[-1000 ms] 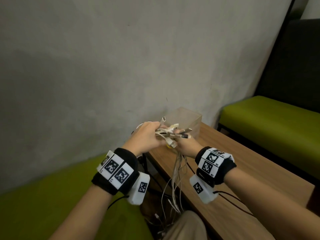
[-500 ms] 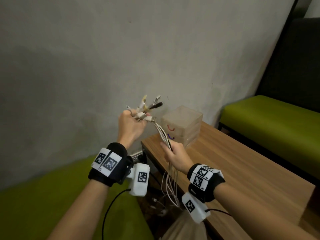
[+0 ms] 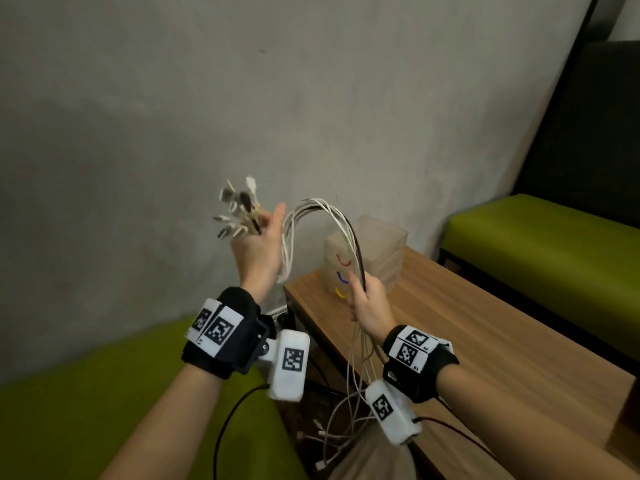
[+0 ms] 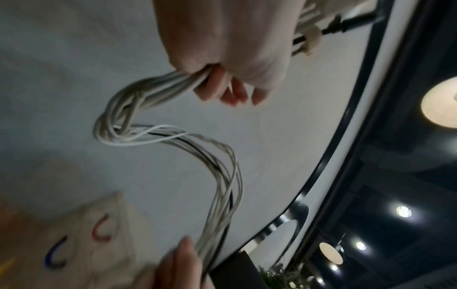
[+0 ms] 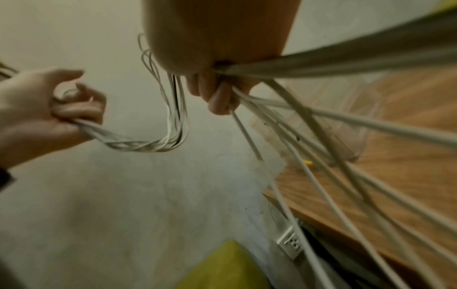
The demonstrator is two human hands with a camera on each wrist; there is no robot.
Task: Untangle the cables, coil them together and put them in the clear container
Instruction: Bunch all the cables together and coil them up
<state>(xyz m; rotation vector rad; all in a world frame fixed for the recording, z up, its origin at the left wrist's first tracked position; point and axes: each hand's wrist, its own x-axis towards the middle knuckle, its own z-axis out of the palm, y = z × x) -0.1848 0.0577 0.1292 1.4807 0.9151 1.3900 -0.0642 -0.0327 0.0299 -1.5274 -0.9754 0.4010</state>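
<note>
A bundle of white cables [image 3: 313,211] with one black cable arches between my two hands. My left hand [image 3: 258,247], raised near the wall, grips the bundle just below its plugs [image 3: 239,209], which fan out above the fist. In the left wrist view the cables [image 4: 158,86] leave the curled fingers [image 4: 222,88]. My right hand [image 3: 367,303], lower and over the table's left end, grips the same bundle [image 5: 309,64]. The loose tails [image 3: 349,410] hang down toward my lap. The clear container [image 3: 377,251] stands on the table behind my right hand.
The wooden table [image 3: 485,341] runs to the right from the container. Green benches [image 3: 554,237] lie at right and at lower left [image 3: 69,410]. A grey wall [image 3: 173,116] is close behind. A wall socket [image 5: 291,242] sits low beside the table.
My left hand rose further with the plug ends and turned. The right hand slid down along the cables, so an arch of cable now stands between the hands.
</note>
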